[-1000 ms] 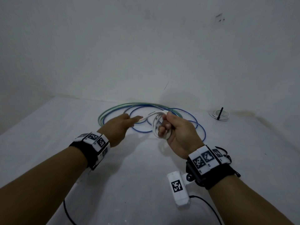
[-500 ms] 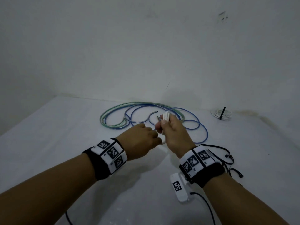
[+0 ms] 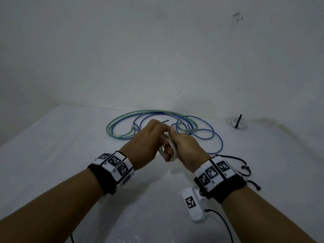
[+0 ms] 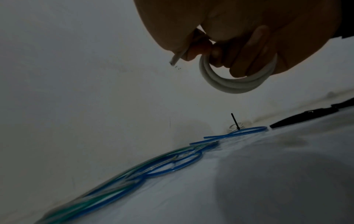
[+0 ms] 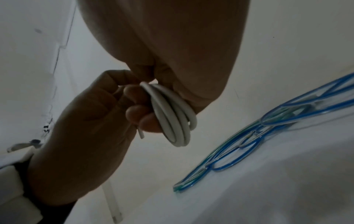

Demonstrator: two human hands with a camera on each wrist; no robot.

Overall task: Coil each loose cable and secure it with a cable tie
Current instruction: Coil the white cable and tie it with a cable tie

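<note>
Held above the table point(image 3: 52, 163), near the loose blue cables point(image 3: 201, 137): white cable coil point(image 3: 169, 146), right hand point(image 3: 185, 146) curled round it, left hand point(image 3: 145, 144) apparently pinching its free end.

I have brought my left hand point(image 3: 145, 142) back from the table to meet my right hand point(image 3: 185, 146), and both now grip the white cable point(image 3: 169, 146) coil.
</note>
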